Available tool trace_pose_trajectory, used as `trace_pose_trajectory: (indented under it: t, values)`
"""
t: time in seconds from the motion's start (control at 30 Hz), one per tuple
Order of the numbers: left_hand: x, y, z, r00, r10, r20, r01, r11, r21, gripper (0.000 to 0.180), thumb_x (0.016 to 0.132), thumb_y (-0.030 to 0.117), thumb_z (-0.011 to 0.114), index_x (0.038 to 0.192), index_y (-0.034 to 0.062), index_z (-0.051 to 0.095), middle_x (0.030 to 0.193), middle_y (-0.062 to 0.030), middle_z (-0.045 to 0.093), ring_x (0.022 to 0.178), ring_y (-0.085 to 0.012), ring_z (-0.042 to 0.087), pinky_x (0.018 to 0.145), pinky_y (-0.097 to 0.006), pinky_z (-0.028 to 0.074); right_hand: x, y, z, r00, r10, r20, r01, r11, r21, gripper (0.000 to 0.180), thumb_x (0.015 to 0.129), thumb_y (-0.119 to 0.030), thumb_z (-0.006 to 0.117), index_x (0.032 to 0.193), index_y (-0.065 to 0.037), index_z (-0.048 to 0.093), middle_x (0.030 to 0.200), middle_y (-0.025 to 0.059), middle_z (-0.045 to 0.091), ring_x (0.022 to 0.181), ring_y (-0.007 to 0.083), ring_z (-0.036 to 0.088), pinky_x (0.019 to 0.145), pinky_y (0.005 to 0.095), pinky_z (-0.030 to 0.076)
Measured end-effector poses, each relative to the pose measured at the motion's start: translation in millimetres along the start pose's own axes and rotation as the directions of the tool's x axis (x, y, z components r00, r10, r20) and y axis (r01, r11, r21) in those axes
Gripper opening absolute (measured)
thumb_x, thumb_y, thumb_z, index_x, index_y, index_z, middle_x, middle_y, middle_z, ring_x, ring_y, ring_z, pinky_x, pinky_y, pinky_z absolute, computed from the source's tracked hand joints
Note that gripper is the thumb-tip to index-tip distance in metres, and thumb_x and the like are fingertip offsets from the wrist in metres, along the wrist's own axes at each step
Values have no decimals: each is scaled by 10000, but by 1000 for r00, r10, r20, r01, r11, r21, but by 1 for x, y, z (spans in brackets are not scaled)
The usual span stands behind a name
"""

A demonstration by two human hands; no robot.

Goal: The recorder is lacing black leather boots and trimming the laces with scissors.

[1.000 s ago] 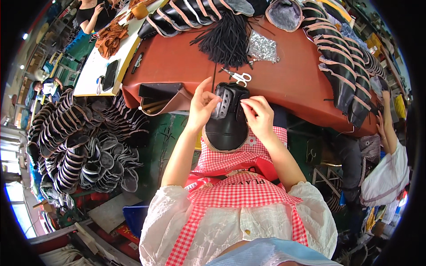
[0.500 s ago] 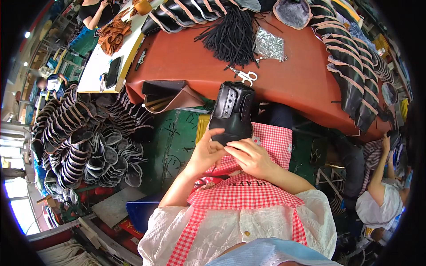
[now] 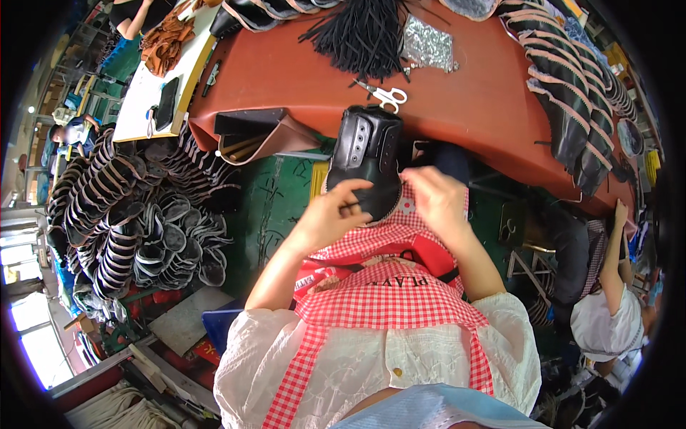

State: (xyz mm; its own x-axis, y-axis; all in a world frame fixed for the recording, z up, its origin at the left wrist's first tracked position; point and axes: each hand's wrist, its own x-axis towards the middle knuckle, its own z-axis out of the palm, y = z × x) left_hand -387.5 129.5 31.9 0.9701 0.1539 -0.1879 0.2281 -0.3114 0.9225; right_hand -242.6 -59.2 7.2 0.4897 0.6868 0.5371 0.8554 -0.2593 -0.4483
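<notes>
A black leather shoe upper (image 3: 373, 161) with a column of metal eyelets leans from my lap against the table's front edge, its stitched toe towards me. My left hand (image 3: 330, 218) is at the left of the toe, index finger stretched over the leather and the other fingers curled apart from it. To the right of the upper, my right hand (image 3: 439, 200) is raised and smeared by motion. Its fingertips come near the upper's right side, and whether they hold anything is unclear. White-handled scissors (image 3: 388, 95) lie on the table just beyond the upper.
Black laces (image 3: 364, 39) and a clear bag of small metal parts (image 3: 429, 44) lie on the red-brown table (image 3: 479, 93). Rows of black uppers (image 3: 564, 107) line its right side. More uppers (image 3: 107, 214) are heaped at left. A co-worker (image 3: 607, 314) sits at right.
My hands were together below the toe and are now apart. The right hand has swung right and up, while the left stays near the toe. The whole view has shifted slightly.
</notes>
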Motion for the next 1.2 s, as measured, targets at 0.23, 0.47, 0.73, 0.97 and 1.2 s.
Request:
trace_pose_trajectory:
  t: [0.23, 0.47, 0.73, 0.97, 1.2]
  values:
    - [7, -4, -6, 922, 385, -42, -295, 769, 567, 170, 759, 92, 660, 923, 131, 680, 780, -41, 582, 650, -252, 621, 586, -340, 518, -19, 29, 59, 922, 382, -66, -307, 824, 477, 173, 827, 67, 593, 959, -13, 671, 831, 99, 668, 745, 198, 673, 623, 282, 534]
    - [69, -55, 19, 906, 377, -192, -181, 757, 628, 115, 787, 129, 672, 898, 116, 697, 826, -37, 606, 701, -248, 637, 627, -338, 519, -33, 42, 99, 690, 687, 226, -468, 186, 864, 102, 883, -31, 633, 975, -1, 665, 826, 49, 674, 634, 105, 632, 552, 194, 477]
    - [90, -61, 38, 891, 378, -250, -153, 770, 619, 104, 786, 162, 697, 879, 115, 707, 831, -27, 607, 707, -245, 641, 626, -348, 519, -32, 45, 111, 714, 682, 157, -462, 290, 838, 102, 875, -9, 636, 971, 21, 651, 819, 51, 666, 703, 92, 622, 607, 188, 467]
    - [92, -63, 43, 890, 372, -263, -146, 780, 609, 104, 822, 163, 657, 907, 117, 698, 869, -34, 598, 685, -281, 642, 610, -395, 522, -36, 43, 116, 748, 662, 52, -421, 412, 808, 156, 766, 42, 708, 908, 28, 647, 833, 54, 668, 705, 85, 612, 615, 218, 488]
    - [94, -58, 45, 920, 314, -235, -80, 736, 672, 104, 822, 160, 671, 913, 119, 702, 849, -40, 584, 676, -267, 638, 595, -379, 516, -24, 43, 106, 843, 531, -87, -370, 690, 622, 125, 748, 75, 686, 832, -14, 660, 795, 72, 647, 695, 144, 633, 593, 239, 497]
